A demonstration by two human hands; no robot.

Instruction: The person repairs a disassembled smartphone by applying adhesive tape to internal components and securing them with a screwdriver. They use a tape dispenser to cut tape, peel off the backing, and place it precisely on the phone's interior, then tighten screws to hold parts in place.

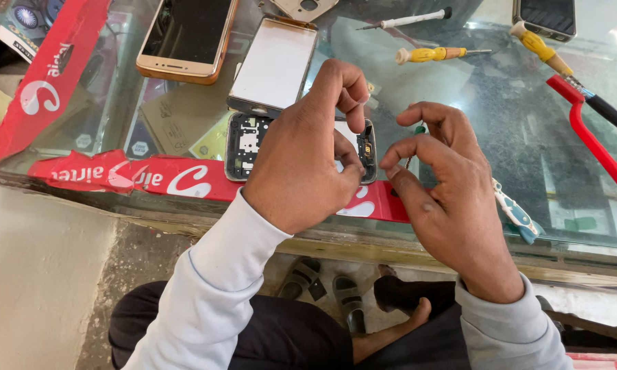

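- While the head view looks down on the glass counter, the left hand pins the opened black phone frame with its bare circuit board near the front edge, fingers curled closed on it.
- Right hand pinches a thin green-tipped screwdriver just beside the frame's right end.
- Judged from this, the shaft should stay upright and the frame flat.
- Yellow-handled screwdrivers, a gold phone and a detached white screen panel lie behind.
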